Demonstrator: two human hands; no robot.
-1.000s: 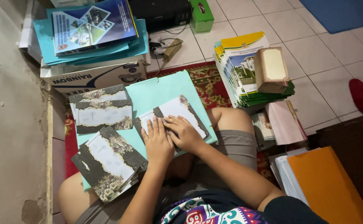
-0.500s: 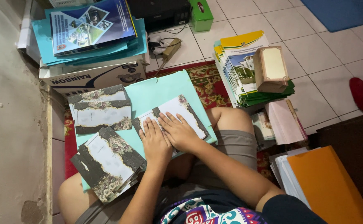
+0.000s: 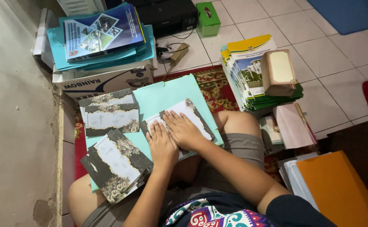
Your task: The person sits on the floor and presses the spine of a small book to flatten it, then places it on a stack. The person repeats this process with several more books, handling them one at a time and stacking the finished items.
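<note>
Head view: both hands, left and right, lie open, flat on a dark floral-bordered white card, seemingly pressing it against the pale teal folder.

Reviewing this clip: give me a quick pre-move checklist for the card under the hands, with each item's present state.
1. Left hand flat on the floral-bordered card: ok.
2. Right hand flat on the same card: ok.
3. Card fully backed by the turquoise folder: ok.
4. Card edges aligned or creased under the palms: cannot tell, hidden.
5. Near card stack tidy: not ok, fanned at its lower edge.
6. Far card stack apart from the hands: ok.
</note>
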